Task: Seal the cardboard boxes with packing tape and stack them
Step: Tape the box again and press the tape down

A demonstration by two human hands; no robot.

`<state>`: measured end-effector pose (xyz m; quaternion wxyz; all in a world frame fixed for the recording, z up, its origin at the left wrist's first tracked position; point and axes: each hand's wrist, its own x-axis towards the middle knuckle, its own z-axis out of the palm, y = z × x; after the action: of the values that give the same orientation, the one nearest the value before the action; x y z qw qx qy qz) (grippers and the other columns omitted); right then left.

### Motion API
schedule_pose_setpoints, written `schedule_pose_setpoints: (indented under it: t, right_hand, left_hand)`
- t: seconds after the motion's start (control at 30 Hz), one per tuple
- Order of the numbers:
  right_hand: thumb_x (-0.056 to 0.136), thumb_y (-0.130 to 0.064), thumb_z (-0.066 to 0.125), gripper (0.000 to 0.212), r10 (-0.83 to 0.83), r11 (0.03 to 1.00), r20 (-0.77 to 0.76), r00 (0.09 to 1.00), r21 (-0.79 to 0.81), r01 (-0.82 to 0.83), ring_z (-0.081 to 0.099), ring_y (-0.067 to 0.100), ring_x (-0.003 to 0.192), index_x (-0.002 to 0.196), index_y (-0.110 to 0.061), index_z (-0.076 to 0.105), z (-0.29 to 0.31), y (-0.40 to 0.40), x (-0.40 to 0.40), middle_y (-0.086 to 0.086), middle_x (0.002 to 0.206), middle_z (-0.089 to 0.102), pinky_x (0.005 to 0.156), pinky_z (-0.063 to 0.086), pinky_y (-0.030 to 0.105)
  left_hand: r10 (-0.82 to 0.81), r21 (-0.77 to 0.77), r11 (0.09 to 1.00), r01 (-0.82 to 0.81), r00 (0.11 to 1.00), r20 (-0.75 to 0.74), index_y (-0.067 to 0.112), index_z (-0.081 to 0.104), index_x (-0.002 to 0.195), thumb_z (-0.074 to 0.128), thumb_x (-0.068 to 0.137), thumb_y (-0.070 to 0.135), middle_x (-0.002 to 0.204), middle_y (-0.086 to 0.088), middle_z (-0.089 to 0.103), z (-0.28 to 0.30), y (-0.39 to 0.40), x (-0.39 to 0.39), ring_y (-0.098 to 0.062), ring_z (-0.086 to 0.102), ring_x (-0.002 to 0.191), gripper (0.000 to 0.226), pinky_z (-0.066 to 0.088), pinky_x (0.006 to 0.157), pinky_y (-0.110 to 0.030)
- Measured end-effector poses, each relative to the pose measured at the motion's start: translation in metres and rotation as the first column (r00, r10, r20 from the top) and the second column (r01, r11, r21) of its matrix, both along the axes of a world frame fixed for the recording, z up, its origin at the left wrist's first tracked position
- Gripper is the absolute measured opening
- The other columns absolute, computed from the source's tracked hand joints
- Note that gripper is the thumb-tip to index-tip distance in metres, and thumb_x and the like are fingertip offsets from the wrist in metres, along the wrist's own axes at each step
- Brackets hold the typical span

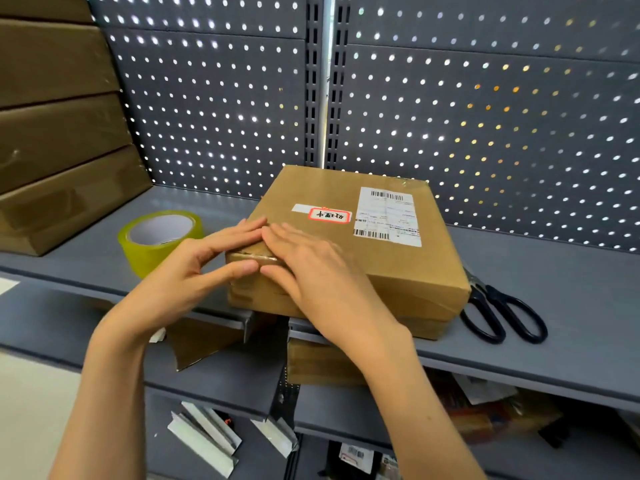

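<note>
Your cardboard box (349,244) lies flat on the grey shelf (554,289), its near left corner sticking out a little past the shelf's front edge. Both of your hands are on that corner. Your left hand (204,258) has its fingers laid straight along the top edge and its thumb pressed against the front face, so the corner sits between them; the fingers are relaxed and flat, not curled round anything. Your right hand (311,268) lies flat on the lid with fingers straight and close together, its fingertips meeting those of the left hand, and its thumb reaches down onto the front face. A glossy strip of tape runs over the corner under your fingers.

On the lid you can see a white shipping label (388,216) with barcodes and a small red-bordered sticker (329,215) beside it. The roll of tape (161,239), yellowish and clear, stands on the shelf just left of the box, near your left hand. Black-handled scissors (502,313) lie on the shelf just right of the box. A stack of boxes (59,140) leans at the far left of the shelf, well apart from your hands.
</note>
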<state>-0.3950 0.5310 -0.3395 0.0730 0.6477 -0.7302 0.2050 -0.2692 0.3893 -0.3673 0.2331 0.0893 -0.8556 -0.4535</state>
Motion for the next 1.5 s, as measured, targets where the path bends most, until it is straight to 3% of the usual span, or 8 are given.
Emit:
schedule_pose_setpoints:
  t: [0.13, 0.27, 0.67, 0.77, 0.87, 1.07, 1.3, 1.5]
  right_hand:
    - [0.095, -0.027, 0.053, 0.042, -0.081, 0.993, -0.007, 0.997, -0.083, 0.081, 0.046, 0.014, 0.131, 0.134, -0.013, 0.055, -0.010, -0.005, 0.004, 0.002, 0.139, 0.054, 0.103, 0.033, 0.023]
    - [0.072, -0.032, 0.063, 0.035, -0.151, 0.972, -0.016, 0.988, -0.187, 0.145, 0.069, 0.013, 0.097, 0.099, -0.015, 0.076, -0.021, -0.010, 0.008, -0.001, 0.102, 0.074, 0.083, 0.047, 0.022]
    - [0.077, -0.026, 0.065, 0.031, -0.157, 0.967, 0.000, 0.988, -0.202, 0.154, 0.067, 0.016, 0.104, 0.103, -0.014, 0.075, -0.014, -0.004, 0.012, 0.001, 0.106, 0.073, 0.086, 0.052, 0.027]
    - [0.095, -0.020, 0.056, 0.034, -0.082, 0.994, 0.075, 0.994, -0.068, 0.088, 0.040, 0.018, 0.135, 0.129, -0.015, 0.060, 0.000, -0.002, 0.014, 0.002, 0.138, 0.055, 0.110, 0.026, 0.027]
    - [0.096, -0.021, 0.053, 0.037, -0.035, 0.992, 0.156, 0.987, -0.112, 0.053, 0.036, 0.015, 0.136, 0.132, -0.021, 0.057, 0.011, -0.010, 0.015, -0.002, 0.144, 0.047, 0.110, 0.022, 0.026]
    - [0.096, -0.020, 0.050, 0.028, -0.047, 0.995, 0.220, 0.974, -0.075, 0.065, 0.056, 0.028, 0.108, 0.118, -0.017, 0.066, 0.022, -0.050, 0.032, 0.005, 0.114, 0.065, 0.089, 0.045, 0.043]
    - [0.099, -0.024, 0.044, 0.028, -0.109, 0.994, 0.150, 0.983, 0.033, 0.105, 0.051, 0.028, 0.114, 0.118, -0.017, 0.064, 0.017, -0.079, 0.046, 0.003, 0.121, 0.062, 0.093, 0.041, 0.041]
    - [0.098, -0.024, 0.045, 0.028, -0.101, 0.995, 0.159, 0.982, 0.042, 0.095, 0.052, 0.028, 0.114, 0.118, -0.017, 0.065, 0.013, -0.086, 0.044, 0.003, 0.120, 0.063, 0.094, 0.041, 0.042]
  left_hand:
    - [0.016, -0.038, 0.999, -0.017, 0.999, -0.036, 0.047, 0.053, 0.124, 0.061, 0.076, 0.066, 0.138, 0.027, 0.047, -0.004, -0.001, -0.002, 0.000, 0.034, 0.137, 0.052, 0.029, 0.111, -0.023]
    - [0.069, -0.097, 0.992, -0.079, 0.992, -0.104, 0.044, 0.056, 0.123, 0.062, 0.087, 0.028, 0.135, 0.023, 0.052, -0.011, 0.000, -0.003, -0.002, 0.041, 0.134, 0.039, 0.032, 0.110, -0.021]
    - [0.122, -0.106, 0.985, -0.137, 0.984, -0.131, 0.045, 0.060, 0.120, 0.061, 0.082, 0.027, 0.132, 0.029, 0.051, -0.008, 0.010, -0.002, 0.004, 0.043, 0.129, 0.041, 0.034, 0.105, -0.012]
    - [0.147, -0.100, 0.983, -0.157, 0.984, -0.097, 0.034, 0.061, 0.120, 0.061, 0.081, 0.032, 0.135, 0.020, 0.052, -0.003, 0.012, 0.002, 0.005, 0.041, 0.131, 0.039, 0.034, 0.107, -0.015]
    - [0.244, -0.074, 0.963, -0.261, 0.953, -0.181, 0.026, 0.069, 0.111, 0.062, 0.085, 0.030, 0.127, 0.013, 0.061, 0.003, 0.006, 0.010, -0.001, 0.052, 0.122, 0.027, 0.041, 0.102, -0.021]
    - [0.538, -0.332, 0.769, -0.546, 0.834, -0.124, 0.019, 0.066, 0.113, 0.065, 0.089, 0.025, 0.113, 0.004, 0.066, -0.003, -0.034, 0.026, -0.008, 0.058, 0.108, 0.024, 0.042, 0.092, -0.022]
    - [0.678, -0.611, 0.639, -0.467, 0.717, 0.162, 0.012, 0.054, 0.125, 0.063, 0.088, 0.037, 0.116, -0.010, 0.065, -0.016, -0.069, 0.011, -0.031, 0.059, 0.109, 0.046, 0.043, 0.087, -0.039]
    - [0.759, -0.714, 0.490, -0.500, 0.648, 0.068, 0.012, 0.059, 0.102, 0.051, 0.094, 0.041, 0.091, -0.012, 0.066, -0.018, -0.064, 0.009, -0.036, 0.058, 0.093, 0.032, 0.025, 0.064, -0.033]
